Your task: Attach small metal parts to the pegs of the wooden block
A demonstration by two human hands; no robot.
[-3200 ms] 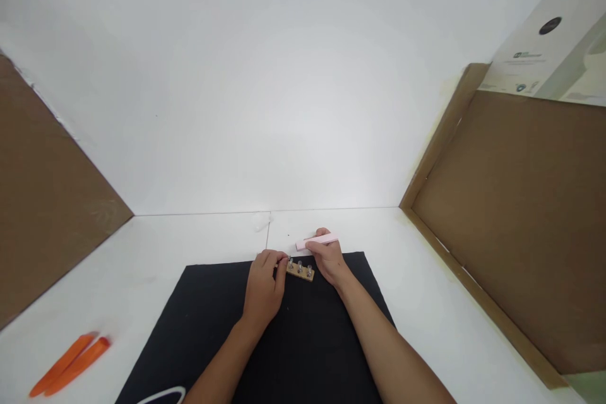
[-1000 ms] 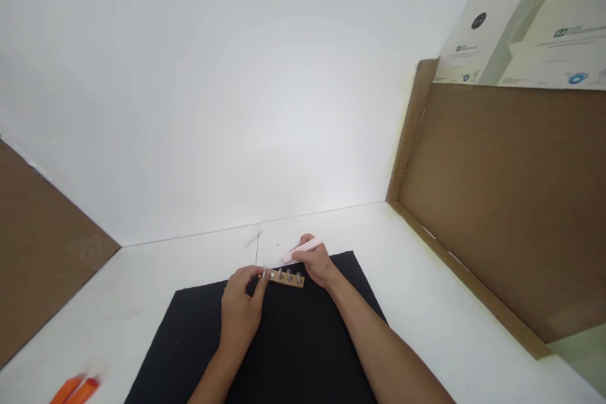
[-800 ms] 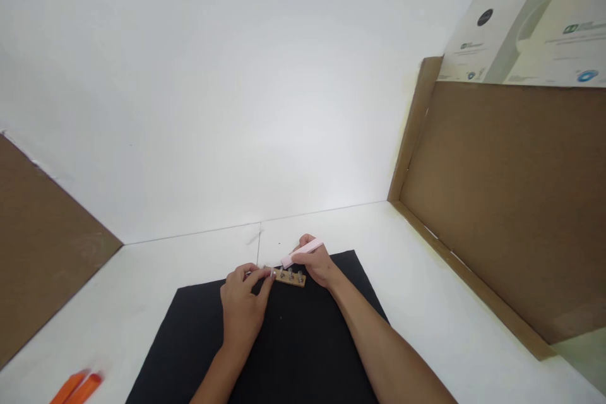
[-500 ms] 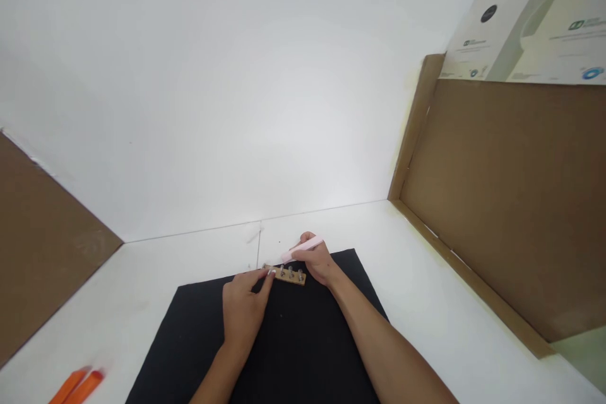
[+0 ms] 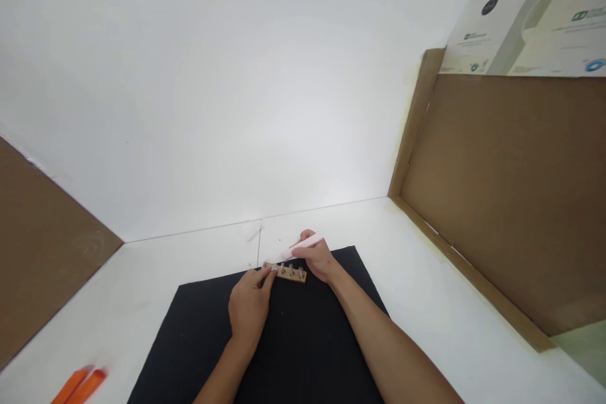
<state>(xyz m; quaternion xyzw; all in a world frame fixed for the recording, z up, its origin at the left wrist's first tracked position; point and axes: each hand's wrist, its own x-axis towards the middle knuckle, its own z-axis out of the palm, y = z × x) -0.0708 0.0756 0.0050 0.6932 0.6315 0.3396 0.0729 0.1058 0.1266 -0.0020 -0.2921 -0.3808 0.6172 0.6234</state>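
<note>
A short light-brown wooden strip [image 5: 296, 276] with a row of several upright metal bolts [image 5: 291, 270] lies near the far edge of the black mat. My left hand [image 5: 250, 303] reaches it from the left, thumb and forefinger pinched around a bolt toward the strip's left end. The fingertips partly hide that bolt. In my right hand [image 5: 318, 257] is a pale pink, flat-sided stick [image 5: 302, 246], gripped by closed fingers just beyond the strip. Its lower left end is close to the bolts; whether it touches one I cannot tell.
The black mat [image 5: 303, 341] lies on a white table [image 5: 156, 265]. A white wall stands behind, with brown boards [image 5: 502, 202] at both sides. Two orange objects [image 5: 89, 385], cut off by the frame, lie at the lower left. A printed sheet [image 5: 521, 19] hangs upper right.
My left hand has shifted slightly right along the strip, its fingers now around a bolt. My right hand keeps the pink stick in nearly the same place.
</note>
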